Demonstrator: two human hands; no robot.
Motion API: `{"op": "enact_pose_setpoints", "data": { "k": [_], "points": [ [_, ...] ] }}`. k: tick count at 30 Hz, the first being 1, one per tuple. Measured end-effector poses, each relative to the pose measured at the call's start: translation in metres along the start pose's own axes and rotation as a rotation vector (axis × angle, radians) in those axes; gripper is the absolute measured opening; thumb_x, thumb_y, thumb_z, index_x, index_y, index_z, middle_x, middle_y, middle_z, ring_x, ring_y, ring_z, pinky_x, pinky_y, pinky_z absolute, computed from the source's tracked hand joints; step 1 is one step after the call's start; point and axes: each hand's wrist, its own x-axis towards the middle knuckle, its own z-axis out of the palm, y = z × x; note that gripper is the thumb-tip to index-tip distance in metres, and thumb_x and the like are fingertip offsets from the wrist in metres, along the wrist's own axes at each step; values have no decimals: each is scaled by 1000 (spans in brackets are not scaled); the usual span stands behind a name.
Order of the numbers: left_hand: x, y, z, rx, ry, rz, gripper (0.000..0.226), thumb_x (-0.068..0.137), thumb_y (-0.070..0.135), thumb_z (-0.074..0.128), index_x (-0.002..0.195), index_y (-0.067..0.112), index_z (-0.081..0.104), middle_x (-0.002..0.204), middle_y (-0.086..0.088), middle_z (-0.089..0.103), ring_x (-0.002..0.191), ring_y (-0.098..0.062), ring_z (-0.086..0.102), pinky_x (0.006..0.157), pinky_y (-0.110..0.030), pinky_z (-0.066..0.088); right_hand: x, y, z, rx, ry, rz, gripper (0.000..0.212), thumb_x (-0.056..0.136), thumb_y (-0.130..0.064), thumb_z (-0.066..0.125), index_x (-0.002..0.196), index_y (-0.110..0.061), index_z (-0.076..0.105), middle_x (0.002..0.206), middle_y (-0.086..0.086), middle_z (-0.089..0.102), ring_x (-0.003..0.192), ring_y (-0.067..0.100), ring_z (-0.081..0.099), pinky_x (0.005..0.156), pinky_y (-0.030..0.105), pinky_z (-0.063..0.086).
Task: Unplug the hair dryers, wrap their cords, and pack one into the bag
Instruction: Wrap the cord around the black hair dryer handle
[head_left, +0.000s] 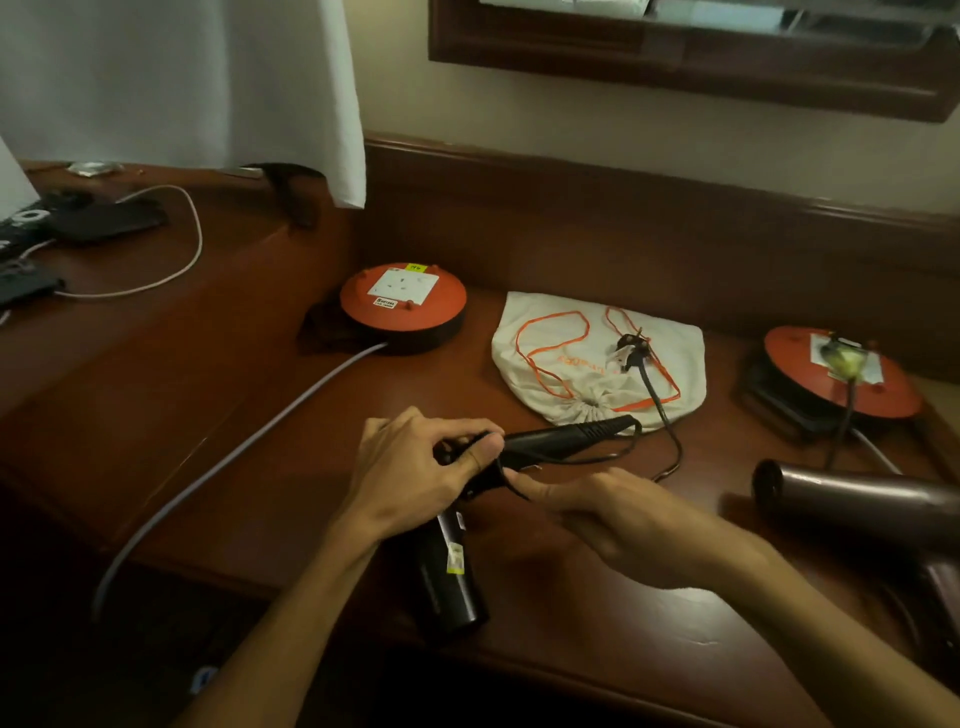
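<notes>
Hands work at the middle of a dark wooden desk (597, 613), where a person winds the cord of a black hair dryer (524, 457). The left hand (415, 467) curls round the dryer where handle meets barrel, thumb pressed over it, seemingly to steady the body while the wire goes round. The right hand (613, 519) pinches a loop of the thin black cord (660, 410) close against the dryer, likely to keep the turn taut. The cord's plug (631, 349) is free of any socket and lies on the white drawstring bag (597, 358), which sits flat and cinched behind the hands (orange string loose on top), so packing has yet to begin. The left orange reel (402, 304) shows an unused socket. A second, brown hair dryer (857, 504) lies to the right; its lead appears to run up to the right orange reel (841, 371), where a plug seems seated, suggesting that one still awaits unplugging.
</notes>
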Motion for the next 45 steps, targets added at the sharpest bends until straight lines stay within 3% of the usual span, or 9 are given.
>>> {"op": "enact_pose_setpoints", "data": {
  "k": [5, 8, 10, 13, 15, 25, 32, 38, 45],
  "points": [
    [-1, 7, 1, 7, 23, 23, 44, 70, 83, 60, 104, 59, 69, 76, 26, 56, 88, 9, 48, 98, -34, 35, -8, 21, 31, 132, 251, -31, 61, 99, -18, 54, 138, -64, 44, 89, -1, 74, 67, 18, 62, 63, 38, 52],
    [-3, 3, -1, -51, 48, 17, 40, 69, 83, 62, 102, 60, 69, 78, 25, 59, 88, 9, 48, 97, -36, 37, -7, 23, 43, 329, 316, 44, 16, 99, -33, 61, 88, -40, 70, 67, -2, 65, 56, 14, 60, 55, 34, 49],
    [-5, -2, -3, -120, 62, 43, 40, 69, 84, 60, 102, 62, 67, 79, 26, 65, 87, 7, 51, 92, -40, 43, -1, 25, 44, 318, 284, 94, 34, 99, -45, 57, 74, -24, 63, 64, -6, 63, 57, 12, 61, 56, 40, 49],
    [-10, -8, -4, -179, -5, 137, 39, 73, 76, 65, 105, 54, 71, 84, 26, 68, 84, -3, 53, 86, -44, 45, 19, 40, 28, 341, 114, 60, 9, 97, -26, 65, 95, -21, 73, 82, -14, 69, 72, 2, 64, 65, 31, 52],
    [-14, -9, -6, -171, -51, 190, 39, 74, 73, 67, 105, 50, 73, 87, 25, 67, 86, -6, 53, 91, -42, 42, 42, 49, 12, 271, -22, 69, 12, 94, -14, 69, 86, -4, 72, 77, 12, 70, 60, 11, 57, 58, 29, 46],
    [-5, 5, -9, 179, -246, 55, 97, 64, 90, 53, 149, 48, 32, 101, 16, 52, 94, -5, 39, 85, -25, 30, 97, 30, -51, 137, -221, 28, 27, 96, -28, 65, 74, -14, 67, 62, -4, 54, 55, 6, 44, 57, 28, 37],
    [5, 13, -14, 361, -422, 165, 46, 88, 80, 34, 127, 57, 41, 87, 12, 50, 89, -14, 46, 79, -39, 31, 80, -13, -73, -61, -428, 62, 24, 99, -16, 51, 95, -6, 73, 77, 6, 70, 63, 11, 60, 66, 31, 49],
    [12, 10, -8, 289, -290, 200, 32, 90, 71, 49, 112, 51, 58, 79, 17, 57, 85, -8, 59, 59, -26, 31, 50, -25, -86, 78, -182, -36, 16, 100, -24, 58, 105, -19, 72, 86, 2, 75, 74, 16, 70, 68, 38, 58],
    [16, -13, -19, -6, -186, -39, 32, 83, 75, 56, 114, 71, 54, 107, 27, 68, 100, -1, 62, 89, -36, 51, 3, -20, -29, 357, 153, 24, 28, 103, -15, 54, 126, -23, 69, 63, -7, 59, 53, 5, 50, 51, 17, 37]
  ]
}}
